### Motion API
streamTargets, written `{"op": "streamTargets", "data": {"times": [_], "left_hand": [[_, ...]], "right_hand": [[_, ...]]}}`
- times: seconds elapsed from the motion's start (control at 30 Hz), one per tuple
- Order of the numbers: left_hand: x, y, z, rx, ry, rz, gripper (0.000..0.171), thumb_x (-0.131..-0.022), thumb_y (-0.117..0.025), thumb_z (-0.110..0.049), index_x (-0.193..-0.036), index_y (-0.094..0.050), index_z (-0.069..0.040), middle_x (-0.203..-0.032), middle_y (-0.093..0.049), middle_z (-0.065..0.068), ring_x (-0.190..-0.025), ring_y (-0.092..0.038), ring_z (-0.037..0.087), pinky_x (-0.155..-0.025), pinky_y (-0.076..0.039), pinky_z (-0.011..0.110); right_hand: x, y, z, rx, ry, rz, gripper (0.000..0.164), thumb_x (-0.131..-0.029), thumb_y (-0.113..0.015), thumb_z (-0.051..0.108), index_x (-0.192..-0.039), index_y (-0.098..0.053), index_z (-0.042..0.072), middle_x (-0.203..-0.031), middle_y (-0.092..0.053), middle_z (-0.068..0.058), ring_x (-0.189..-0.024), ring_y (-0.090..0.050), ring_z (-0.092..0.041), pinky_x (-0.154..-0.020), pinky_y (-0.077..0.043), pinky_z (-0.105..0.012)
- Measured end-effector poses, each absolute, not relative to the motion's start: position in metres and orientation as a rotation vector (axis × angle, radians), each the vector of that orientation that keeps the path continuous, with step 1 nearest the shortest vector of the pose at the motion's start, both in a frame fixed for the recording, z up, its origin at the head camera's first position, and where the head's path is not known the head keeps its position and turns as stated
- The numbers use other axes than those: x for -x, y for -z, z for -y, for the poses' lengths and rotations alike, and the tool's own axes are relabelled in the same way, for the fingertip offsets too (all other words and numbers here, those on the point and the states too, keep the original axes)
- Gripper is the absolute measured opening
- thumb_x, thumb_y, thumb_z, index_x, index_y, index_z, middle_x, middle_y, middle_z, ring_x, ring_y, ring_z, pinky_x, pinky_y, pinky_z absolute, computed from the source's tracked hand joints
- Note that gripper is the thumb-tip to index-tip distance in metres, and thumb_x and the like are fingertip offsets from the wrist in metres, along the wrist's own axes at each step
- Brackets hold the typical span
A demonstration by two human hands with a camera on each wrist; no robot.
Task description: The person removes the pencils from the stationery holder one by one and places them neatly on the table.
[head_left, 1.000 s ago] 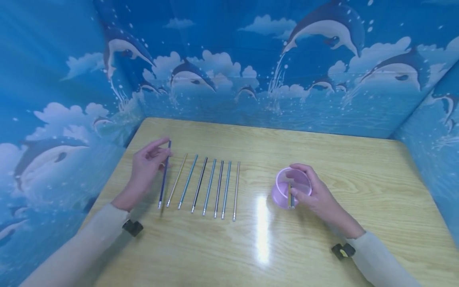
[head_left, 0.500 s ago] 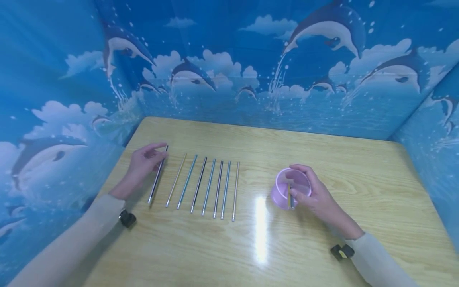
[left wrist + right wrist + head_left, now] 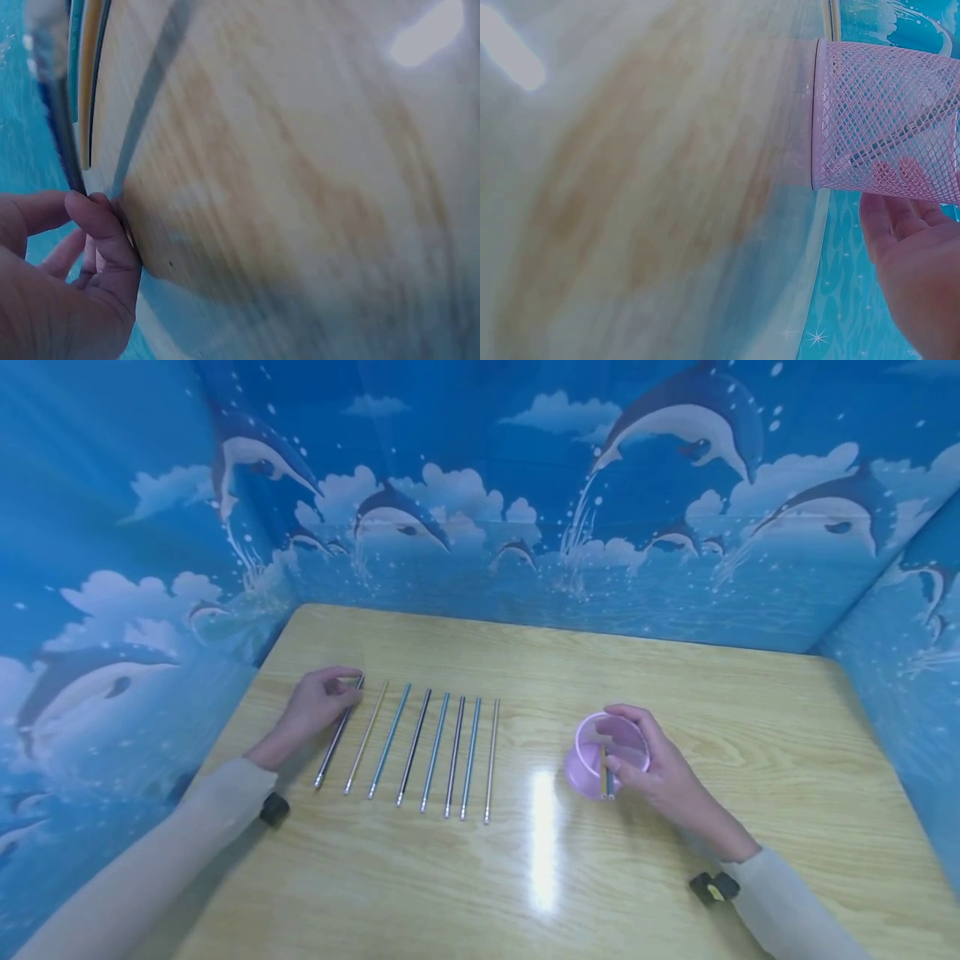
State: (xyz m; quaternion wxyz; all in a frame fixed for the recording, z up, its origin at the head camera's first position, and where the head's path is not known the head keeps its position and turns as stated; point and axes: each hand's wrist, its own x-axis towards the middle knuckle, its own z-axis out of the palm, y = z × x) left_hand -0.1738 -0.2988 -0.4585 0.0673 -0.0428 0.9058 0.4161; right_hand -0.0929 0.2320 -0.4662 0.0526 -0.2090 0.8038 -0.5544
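Observation:
My left hand [image 3: 321, 703] pinches a dark pencil [image 3: 334, 745] near its far end, at the left end of a row of pencils. Thumb and forefinger close on that pencil [image 3: 60, 135] in the left wrist view; its eraser end points towards the person. On the right, my right hand [image 3: 663, 768] grips a pink pen cup [image 3: 579, 768] round its side. Two pencils [image 3: 604, 775], one yellowish and one dark, lean inside the cup. In the right wrist view the mesh wall of the cup [image 3: 885, 112] shows, with the fingers against it.
Beside the held pencil lie a yellow pencil [image 3: 366, 742], a teal pencil [image 3: 389, 743] and several more, side by side with small gaps, ending at a brownish pencil [image 3: 492, 760]. The wooden table [image 3: 675, 677] meets a dolphin-print backdrop [image 3: 465, 585] behind and at both sides.
The left hand has carried the dark pencil left, then slightly back right, lowering it beside the row. The right hand and cup have stayed in place.

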Motion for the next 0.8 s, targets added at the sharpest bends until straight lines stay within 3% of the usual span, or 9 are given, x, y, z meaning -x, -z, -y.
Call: {"op": "streamTargets", "data": {"times": [0.5,0.8], "left_hand": [[0.174,0.457,0.288,0.136,-1.179,-2.743,0.043,-0.106,-0.067,-0.008,-0.148,-0.062,-0.002,-0.109,-0.070,0.021,-0.071,-0.068,0.024,-0.059,-0.062,0.031],[0.175,0.456,0.289,0.127,-1.184,-2.743,0.042,-0.106,-0.067,-0.006,-0.147,-0.062,0.000,-0.105,-0.069,0.020,-0.066,-0.066,0.022,-0.057,-0.061,0.031]], "right_hand": [[0.092,0.466,-0.232,0.631,1.678,-2.442,0.064,-0.105,-0.070,0.004,-0.161,-0.038,0.006,-0.149,-0.061,-0.014,-0.137,-0.057,-0.040,-0.108,-0.046,-0.076],[0.093,0.466,-0.232,0.638,1.694,-2.427,0.066,-0.105,-0.069,0.003,-0.162,-0.040,0.016,-0.149,-0.061,-0.014,-0.137,-0.056,-0.040,-0.109,-0.046,-0.073]]}}
